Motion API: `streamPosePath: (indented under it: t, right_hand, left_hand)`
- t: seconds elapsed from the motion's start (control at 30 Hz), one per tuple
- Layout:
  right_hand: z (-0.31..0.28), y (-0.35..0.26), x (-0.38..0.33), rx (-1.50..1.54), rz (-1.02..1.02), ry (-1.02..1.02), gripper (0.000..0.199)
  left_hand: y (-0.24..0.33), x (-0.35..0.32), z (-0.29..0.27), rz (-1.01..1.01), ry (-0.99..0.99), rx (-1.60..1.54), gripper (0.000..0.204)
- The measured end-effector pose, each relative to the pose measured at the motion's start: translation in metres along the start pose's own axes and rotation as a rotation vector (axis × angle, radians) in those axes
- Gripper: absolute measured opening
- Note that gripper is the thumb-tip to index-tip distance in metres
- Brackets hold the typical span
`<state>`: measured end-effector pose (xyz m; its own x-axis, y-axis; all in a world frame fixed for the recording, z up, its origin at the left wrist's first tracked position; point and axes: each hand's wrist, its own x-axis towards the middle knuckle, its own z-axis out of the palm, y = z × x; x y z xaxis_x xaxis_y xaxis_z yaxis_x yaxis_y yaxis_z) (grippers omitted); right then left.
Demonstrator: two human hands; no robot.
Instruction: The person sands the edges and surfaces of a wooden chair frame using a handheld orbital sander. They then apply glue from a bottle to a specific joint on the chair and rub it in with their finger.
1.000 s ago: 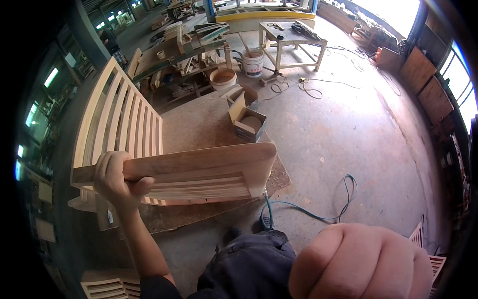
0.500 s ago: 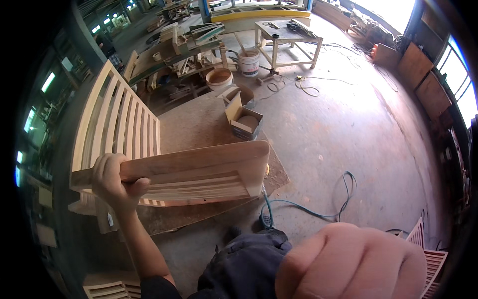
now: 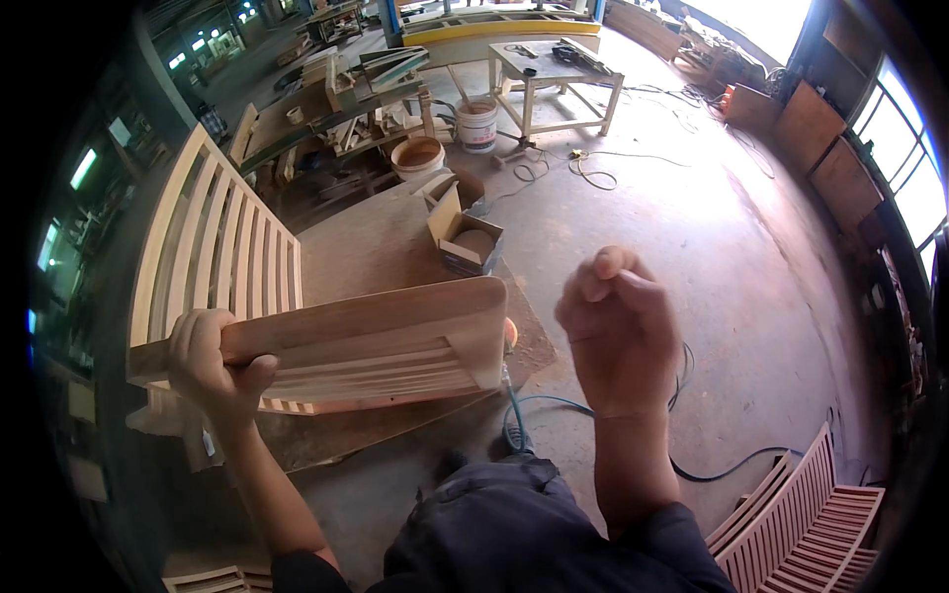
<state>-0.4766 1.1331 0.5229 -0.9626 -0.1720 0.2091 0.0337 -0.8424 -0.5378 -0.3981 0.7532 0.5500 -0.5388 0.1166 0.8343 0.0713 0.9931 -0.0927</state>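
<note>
A pale wooden slatted bench [image 3: 213,242] lies tipped on a low board-topped surface in front of me. My left hand [image 3: 213,361] is wrapped round the left part of its wide, smooth side board [image 3: 376,321], thumb on the near side. The board has a rounded right end and hides much of the slats behind it. My right hand [image 3: 623,331] is raised to the right of the bench, touching nothing around it. Its fingers are curled in toward the thumb, slightly blurred, and no object shows in them. Behind the board's right end peeks an orange item [image 3: 510,334].
A teal hose [image 3: 554,398] runs over the floor from the orange item. An opened carton [image 3: 467,242] with brown discs sits behind the bench. Beyond are buckets [image 3: 477,127], a small table [image 3: 554,64] and a cluttered workbench [image 3: 336,114]. More slatted benches [image 3: 801,524] stand lower right.
My right hand has moved from close in front of the camera, lower right, forward and up beside the bench. My left hand keeps its hold on the board. The view has shifted slightly.
</note>
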Motion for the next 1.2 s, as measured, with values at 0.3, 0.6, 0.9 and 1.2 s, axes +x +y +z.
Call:
streamPosePath:
  t: [0.3, 0.6, 0.9, 1.2]
  right_hand:
    - [-0.011, 0.017, 0.001, 0.175, 0.238, -0.061, 0.019]
    - [-0.020, 0.030, 0.005, 0.254, 0.302, -0.069, 0.018]
    - [-0.015, 0.034, 0.008, 0.315, 0.333, -0.042, 0.020]
    - [-0.013, 0.036, 0.008, 0.100, 0.276, -0.034, 0.017]
  left_hand:
    - [-0.003, 0.000, 0.000, 0.022, -0.006, 0.025, 0.092]
    - [-0.003, -0.001, 0.001, 0.024, -0.014, 0.039, 0.092]
    - [-0.003, -0.001, 0.000, 0.016, -0.006, 0.027, 0.093]
    - [0.001, 0.000, 0.000, -0.019, -0.008, 0.009, 0.095]
